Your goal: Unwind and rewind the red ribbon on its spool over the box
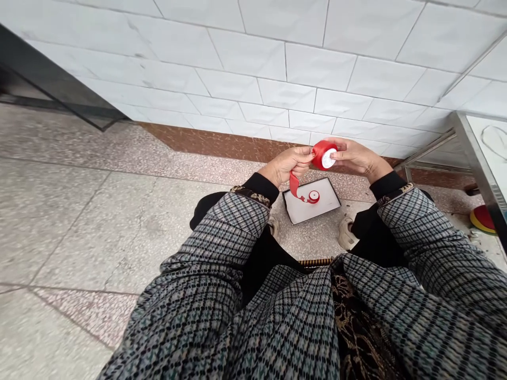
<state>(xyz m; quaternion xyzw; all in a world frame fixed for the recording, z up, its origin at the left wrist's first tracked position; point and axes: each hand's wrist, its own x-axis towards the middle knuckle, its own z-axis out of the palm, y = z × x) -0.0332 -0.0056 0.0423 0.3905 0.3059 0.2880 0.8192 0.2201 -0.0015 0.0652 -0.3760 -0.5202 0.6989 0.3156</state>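
My right hand grips a spool of red ribbon, its white round end turned toward me with my thumb against it. At the spool's left side my left hand pinches the red ribbon, and a loose length of ribbon hangs below those fingers. Under my hands, a white shallow tray with a dark rim lies on the floor. A smaller red roll with a white end sits in it, with a short curl of red ribbon beside it.
A white tiled wall rises in front, with a brown baseboard. My shoes flank the tray. To the right stand a metal-framed table and a red and yellow round object. A dark panel is at left.
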